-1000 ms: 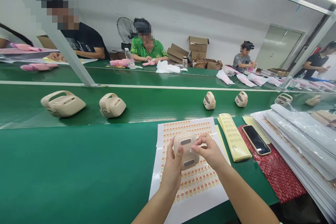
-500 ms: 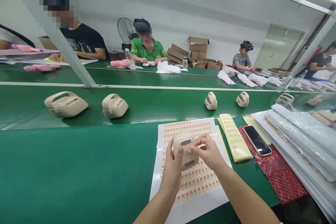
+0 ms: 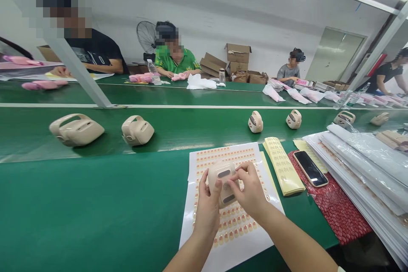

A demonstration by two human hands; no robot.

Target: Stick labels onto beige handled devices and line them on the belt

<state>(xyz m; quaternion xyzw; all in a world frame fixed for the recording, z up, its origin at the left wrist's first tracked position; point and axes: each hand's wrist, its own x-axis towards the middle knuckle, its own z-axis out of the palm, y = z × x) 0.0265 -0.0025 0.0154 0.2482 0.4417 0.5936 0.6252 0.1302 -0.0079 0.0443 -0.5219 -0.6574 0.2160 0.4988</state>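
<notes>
A beige device with rounded corners (image 3: 214, 175), two dark oval pads on its underside, is gripped in my left hand (image 3: 207, 204), thumb on the near edge and fingers behind. My right hand (image 3: 250, 189) is closed in a pinch against the device's underside. Between the two pads, at the tip of my right thumb, shows a small label (image 3: 225, 186) with faint print, partly covered by the fingers. Below the device lies a white sheet of orange-and-cream oval stickers (image 3: 234, 234).
On the green belt stand similar beige devices with handles (image 3: 137, 131). To the right are a folded yellow label sheet (image 3: 283, 170), a phone (image 3: 310, 168) on red bubble wrap (image 3: 342, 216), and stacked plastic-wrapped sheets (image 3: 360, 174). Several co-workers (image 3: 178, 57) sit across the belt.
My right hand has shifted slightly left across the device's underside. Print now shows beside the thumb, where a small pale spot was at the fingertips. My left hand keeps its hold.
</notes>
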